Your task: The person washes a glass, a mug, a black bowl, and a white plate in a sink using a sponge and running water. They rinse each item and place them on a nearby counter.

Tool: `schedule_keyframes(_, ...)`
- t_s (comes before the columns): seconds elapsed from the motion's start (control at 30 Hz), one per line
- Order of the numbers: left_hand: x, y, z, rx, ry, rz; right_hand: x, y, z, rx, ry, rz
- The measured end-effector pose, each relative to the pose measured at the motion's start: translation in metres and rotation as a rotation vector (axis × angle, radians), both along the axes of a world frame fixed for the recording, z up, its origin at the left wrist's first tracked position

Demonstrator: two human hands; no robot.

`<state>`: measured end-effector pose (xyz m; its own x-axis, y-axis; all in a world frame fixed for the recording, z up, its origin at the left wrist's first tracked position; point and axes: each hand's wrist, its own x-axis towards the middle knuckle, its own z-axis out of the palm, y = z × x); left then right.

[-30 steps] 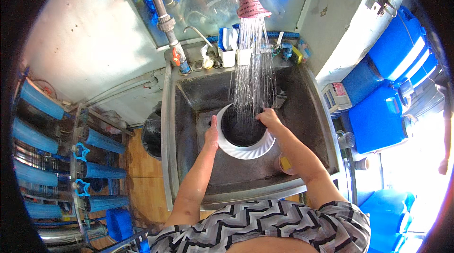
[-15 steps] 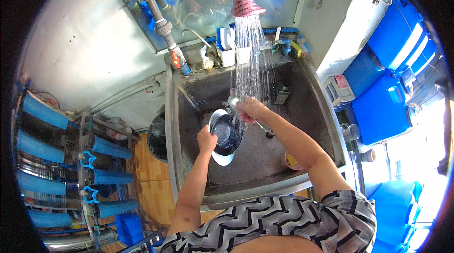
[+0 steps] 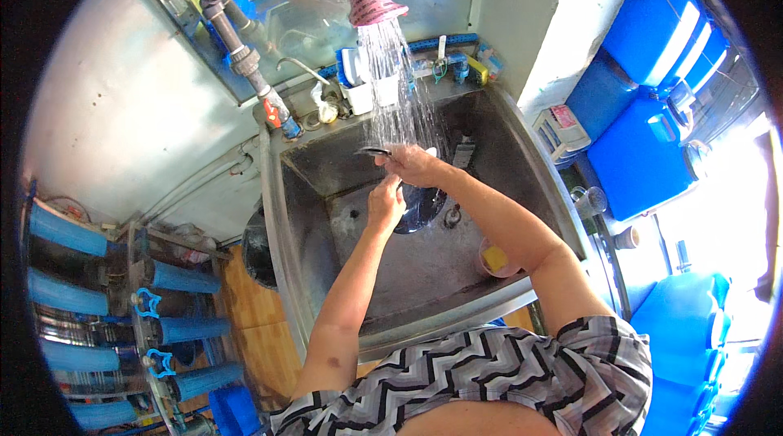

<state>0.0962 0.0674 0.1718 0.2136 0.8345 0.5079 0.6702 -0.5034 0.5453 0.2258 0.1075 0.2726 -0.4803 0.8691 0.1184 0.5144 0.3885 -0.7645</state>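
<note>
Below cone-shaped, pink-wrapped spout point(image 3: 375, 4), within scuffed grey sink point(image 3: 432, 293): glossy dark round vessel point(image 3: 422, 214), partly hidden. Right hand point(image 3: 418, 165): fingers closed on slim dark piece point(image 3: 373, 150). Left hand point(image 3: 385, 206): fingers curled, hold cannot be told. Yellow block point(image 3: 494, 257) in round pinkish tub point(image 3: 504, 271).

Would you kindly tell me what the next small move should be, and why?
I would probably shift the thin dark piece slightly rightward with the right hand, since it sits at that hand's fingertips, seemingly near the left edge of the falling water, with more of the stream to its right.
</note>
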Motion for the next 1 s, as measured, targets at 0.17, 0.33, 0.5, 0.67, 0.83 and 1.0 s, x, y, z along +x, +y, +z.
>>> schedule_keyframes(0.17, -0.016, -0.002, -0.003, -0.042, -0.2, -0.059, 0.026, 0.002, 0.012, 0.224, -0.376, -0.208)
schedule_keyframes(0.33, -0.06, -0.002, -0.014, -0.439, -0.659, -0.045, 0.04, 0.004, 0.003, 0.241, -0.505, -0.114)
schedule_keyframes(0.5, -0.087, -0.007, -0.013, -0.649, -0.677, -0.03, 0.028, 0.006, -0.006, 0.014, -0.604, -0.021)
schedule_keyframes(0.67, -0.088, -0.007, 0.013, -0.704, -0.447, 0.047, 0.02, -0.005, -0.026, -0.053, -0.439, 0.052)
schedule_keyframes(0.83, -0.074, 0.005, 0.04, -0.705, -0.159, 0.004, 0.028, -0.019, -0.064, -0.249, -0.281, 0.038)
schedule_keyframes(1.0, -0.043, 0.01, 0.017, -0.218, 0.242, 0.125, 0.036, -0.031, -0.096, -0.487, 0.089, -0.243)
